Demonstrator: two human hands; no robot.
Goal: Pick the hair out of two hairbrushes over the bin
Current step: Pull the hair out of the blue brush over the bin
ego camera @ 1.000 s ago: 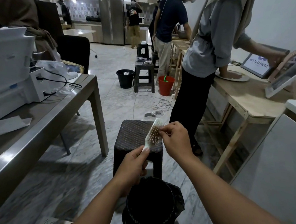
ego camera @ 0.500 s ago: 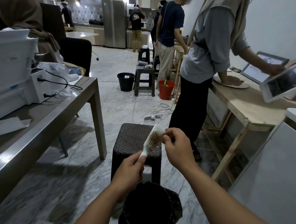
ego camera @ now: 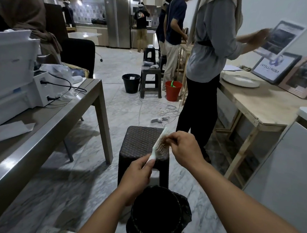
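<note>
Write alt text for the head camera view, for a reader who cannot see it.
A left hand holds a white hairbrush by its handle while the right hand picks at its bristles, above a black-lined bin on the marble floor. A dark woven stool stands just behind.

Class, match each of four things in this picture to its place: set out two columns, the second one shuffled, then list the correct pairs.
Things:
1. hairbrush
2. bin
3. red bucket
4. plate

Places:
A. on the wooden table at the right
B. on the floor below the two hands
C. handle in the left hand, right hand at its bristles
D. on the floor beside a far dark stool

Pairs: 1-C, 2-B, 3-D, 4-A
</note>
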